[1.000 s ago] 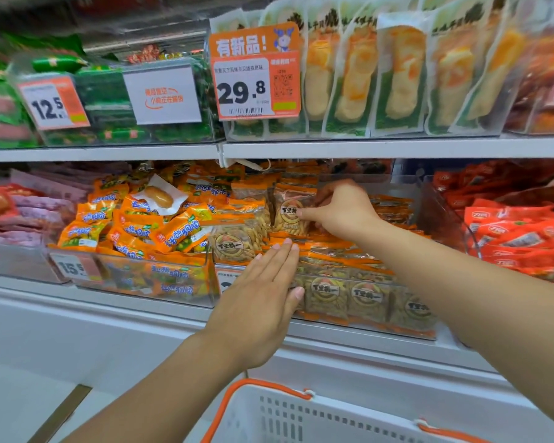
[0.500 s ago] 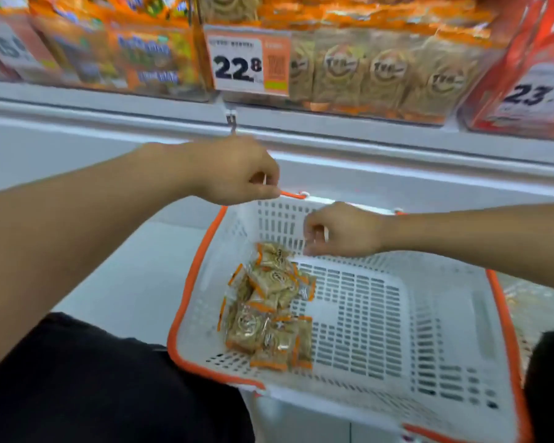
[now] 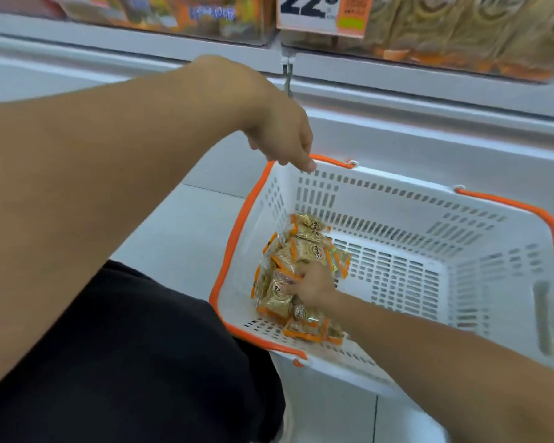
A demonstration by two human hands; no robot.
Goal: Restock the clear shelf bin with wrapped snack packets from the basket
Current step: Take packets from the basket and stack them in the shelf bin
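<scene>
Nearest, a dark-clothed leg (image 3: 125,362) fills the lower left above pale floor tiles (image 3: 327,417). The right hand (image 3: 311,287) is down in the white basket (image 3: 461,282), fingers curled around gold-and-orange snack packets (image 3: 301,251) heaped in its left corner. The left hand (image 3: 285,139) hangs with loosely bent fingers at the orange handle (image 3: 331,161); whether it touches is unclear. Beyond, a white shelf edge (image 3: 429,100) carries the clear bin (image 3: 461,33) and a price tag (image 3: 320,11).
</scene>
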